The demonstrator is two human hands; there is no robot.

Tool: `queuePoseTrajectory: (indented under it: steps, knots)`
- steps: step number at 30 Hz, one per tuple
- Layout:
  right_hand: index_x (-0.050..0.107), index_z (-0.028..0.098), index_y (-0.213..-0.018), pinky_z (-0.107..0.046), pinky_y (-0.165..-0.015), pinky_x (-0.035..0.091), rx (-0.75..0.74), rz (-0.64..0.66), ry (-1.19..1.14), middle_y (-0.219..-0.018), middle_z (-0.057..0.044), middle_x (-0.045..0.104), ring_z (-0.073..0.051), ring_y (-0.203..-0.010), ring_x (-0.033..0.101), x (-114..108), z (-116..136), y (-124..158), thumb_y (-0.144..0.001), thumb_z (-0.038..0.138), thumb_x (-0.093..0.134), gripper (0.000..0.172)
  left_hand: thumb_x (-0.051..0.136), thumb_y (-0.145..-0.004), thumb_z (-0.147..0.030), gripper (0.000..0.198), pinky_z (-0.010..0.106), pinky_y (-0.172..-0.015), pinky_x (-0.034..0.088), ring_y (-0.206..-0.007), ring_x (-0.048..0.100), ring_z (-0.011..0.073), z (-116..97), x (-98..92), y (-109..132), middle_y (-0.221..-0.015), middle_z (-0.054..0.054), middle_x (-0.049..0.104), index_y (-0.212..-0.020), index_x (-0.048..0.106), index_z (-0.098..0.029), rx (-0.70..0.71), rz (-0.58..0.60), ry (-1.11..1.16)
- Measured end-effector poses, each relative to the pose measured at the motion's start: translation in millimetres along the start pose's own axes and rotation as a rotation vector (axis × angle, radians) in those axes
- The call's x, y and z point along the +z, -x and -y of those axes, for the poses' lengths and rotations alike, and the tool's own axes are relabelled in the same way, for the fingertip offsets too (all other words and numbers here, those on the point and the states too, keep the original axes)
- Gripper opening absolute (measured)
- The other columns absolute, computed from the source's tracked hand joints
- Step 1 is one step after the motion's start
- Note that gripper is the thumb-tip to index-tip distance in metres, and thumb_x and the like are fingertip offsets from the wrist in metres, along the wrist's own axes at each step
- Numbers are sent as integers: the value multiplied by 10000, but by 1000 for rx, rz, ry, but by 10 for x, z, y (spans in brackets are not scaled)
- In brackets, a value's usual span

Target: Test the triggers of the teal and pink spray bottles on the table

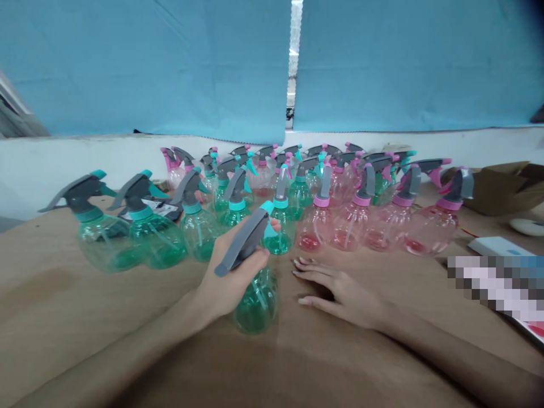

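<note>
My left hand [225,277] is wrapped round the neck of a green spray bottle [257,303] with a grey and teal trigger head. That bottle is near the middle of the table; whether its base touches the wood I cannot tell. To its right my right hand [335,286] rests palm down on the tabletop, fingers stretched out, holding nothing. Just beyond the hands stands a front row of spray bottles: green ones such as this green bottle [159,241] on the left, pink ones such as this pink bottle [314,229] on the right.
Behind the front row stand several more pink and green spray bottles. A cardboard box [501,192], a white computer mouse [527,226] and a white box [499,247] lie at the right. Blue cloth [148,68] hangs over the wall behind the wooden table [63,317].
</note>
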State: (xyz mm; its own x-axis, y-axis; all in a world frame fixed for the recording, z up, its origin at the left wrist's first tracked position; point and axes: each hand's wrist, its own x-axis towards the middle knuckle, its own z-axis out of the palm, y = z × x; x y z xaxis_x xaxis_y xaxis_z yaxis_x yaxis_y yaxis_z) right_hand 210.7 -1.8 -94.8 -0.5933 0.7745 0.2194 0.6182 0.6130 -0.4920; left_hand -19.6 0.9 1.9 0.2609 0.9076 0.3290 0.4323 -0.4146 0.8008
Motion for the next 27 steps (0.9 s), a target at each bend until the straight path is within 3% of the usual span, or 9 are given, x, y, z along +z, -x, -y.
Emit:
queuePoseTrajectory:
  steps: [3, 7, 12, 22, 27]
  knots:
    - [462, 227, -1319, -407, -1081, 321, -7, -9, -4, -1405, -32, 428, -214, -1315, 348, 5, -8, 2, -874, 503, 487, 524, 476, -786, -207, 279, 276, -629, 464, -529, 503, 129, 14, -9, -8, -615, -56, 530, -1038, 579, -271, 36, 18, 19]
    - [460, 215, -1321, -394, -1091, 307, 1, 3, 5, -1410, -30, 421, -208, -1321, 338, 6, -3, 2, -874, 510, 481, 536, 460, -756, -178, 193, 285, -639, 454, -569, 522, 147, -10, -32, -16, -592, -51, 509, -892, 579, -244, 41, 40, 17]
    - [451, 222, -1330, -394, -1092, 306, 29, 17, 7, -1417, -27, 412, -211, -1321, 336, 6, -3, -5, -870, 519, 482, 548, 464, -752, -184, 93, 284, -649, 444, -669, 559, 161, -25, -51, -10, -716, -27, 567, -781, 537, -234, 50, 32, 2]
    - [460, 229, -1320, -404, -1090, 306, -5, -2, -2, -1411, -29, 421, -211, -1318, 342, 22, -27, -2, -872, 506, 488, 528, 534, -772, -260, 58, 256, -536, 406, -579, 506, 139, 30, 18, 37, -653, -32, 524, -818, 559, -235, -4, -89, -57]
    - [462, 238, -1317, -417, -1086, 312, -11, -9, 0, -1409, -27, 423, -215, -1319, 340, 22, -23, -1, -874, 502, 486, 516, 515, -762, -237, 164, 252, -532, 397, -560, 472, 135, -43, 19, 17, -644, -33, 508, -911, 582, -235, 34, -83, -73]
